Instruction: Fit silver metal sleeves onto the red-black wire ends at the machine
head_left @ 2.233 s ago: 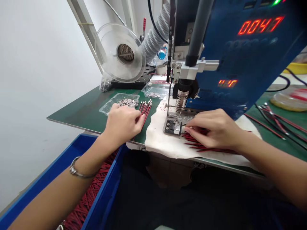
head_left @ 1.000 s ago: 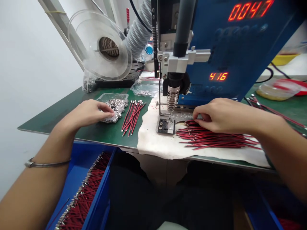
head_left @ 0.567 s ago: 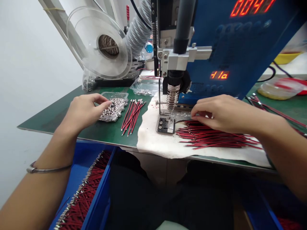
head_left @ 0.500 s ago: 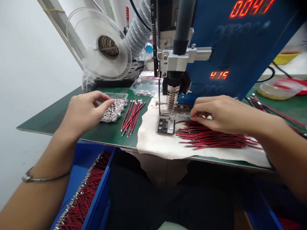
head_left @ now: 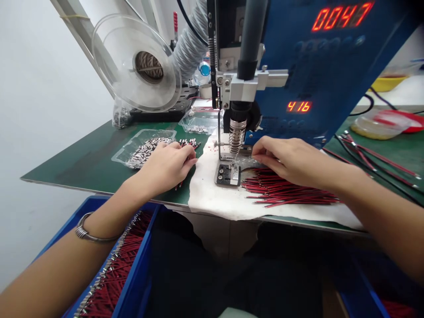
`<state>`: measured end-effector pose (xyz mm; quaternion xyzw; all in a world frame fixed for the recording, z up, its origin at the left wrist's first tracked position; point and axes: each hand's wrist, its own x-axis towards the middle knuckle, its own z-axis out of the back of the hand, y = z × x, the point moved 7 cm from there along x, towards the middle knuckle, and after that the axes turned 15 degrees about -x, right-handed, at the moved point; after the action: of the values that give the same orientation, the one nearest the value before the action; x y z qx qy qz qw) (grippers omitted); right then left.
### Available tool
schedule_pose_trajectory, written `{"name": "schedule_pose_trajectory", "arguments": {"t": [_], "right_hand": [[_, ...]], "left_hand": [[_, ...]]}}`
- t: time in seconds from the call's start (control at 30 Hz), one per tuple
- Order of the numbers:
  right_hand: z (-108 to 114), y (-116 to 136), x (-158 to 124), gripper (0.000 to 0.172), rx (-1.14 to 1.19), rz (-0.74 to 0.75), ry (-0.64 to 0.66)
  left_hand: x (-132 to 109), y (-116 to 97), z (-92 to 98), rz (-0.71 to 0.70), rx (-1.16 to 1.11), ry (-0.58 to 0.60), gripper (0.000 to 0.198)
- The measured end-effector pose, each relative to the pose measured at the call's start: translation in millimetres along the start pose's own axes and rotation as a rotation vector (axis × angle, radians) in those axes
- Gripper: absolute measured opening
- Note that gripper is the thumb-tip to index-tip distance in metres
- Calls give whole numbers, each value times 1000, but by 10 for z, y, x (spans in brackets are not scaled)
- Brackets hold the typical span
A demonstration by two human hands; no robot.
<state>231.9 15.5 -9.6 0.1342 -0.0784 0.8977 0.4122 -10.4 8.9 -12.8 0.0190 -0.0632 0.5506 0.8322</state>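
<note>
My left hand [head_left: 166, 166] lies curled over a small bunch of red wires with metal tips [head_left: 190, 143], just right of a clear tray of small metal terminals [head_left: 142, 147]. Its fingertips are pinched together and what they hold is hidden. My right hand [head_left: 287, 158] rests on a spread pile of red wires [head_left: 285, 191] on a white cloth [head_left: 218, 198]. Its fingers are pinched near the small metal fixture [head_left: 227, 174] under the machine's coiled tip [head_left: 236, 134].
A blue machine [head_left: 318, 66] with red number displays towers behind the fixture. A clear reel [head_left: 139, 62] and a grey hose stand at the back left. A blue bin [head_left: 115, 274] of finished red wires sits below the green bench edge. More wires lie at the right.
My left hand has moved right from the terminal tray to the tipped wire bunch. My right hand has slid left, closer to the fixture.
</note>
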Motion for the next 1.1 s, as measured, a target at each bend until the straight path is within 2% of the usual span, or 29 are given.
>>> {"name": "schedule_pose_trajectory", "arguments": {"t": [0.2,0.37,0.43,0.6,0.63,0.77,0.93,1.1], "right_hand": [[7,116,16,18,112,128,-142],[99,184,-8,19,108,236,-236],[137,211,-26,19,90,274,-276],[197,271,-57,16,36,330,-374],[203,278,-56,16,23,330,-391],[209,310,-43,17,-33,341,-422],[132,313,-24,17,-41,310,-318],[88,301,-21,17,22,263,-254]], "left_hand": [[60,53,35,54,72,3,38],[159,67,276,47,-100,-13,33],[236,45,371,23,-190,73,31],[439,-98,441,-72,-251,476,26],[475,-123,450,-76,-239,525,28],[589,-245,445,-98,-192,604,24],[585,-386,289,-222,-219,684,19],[479,-431,149,-332,-403,797,20]]}}
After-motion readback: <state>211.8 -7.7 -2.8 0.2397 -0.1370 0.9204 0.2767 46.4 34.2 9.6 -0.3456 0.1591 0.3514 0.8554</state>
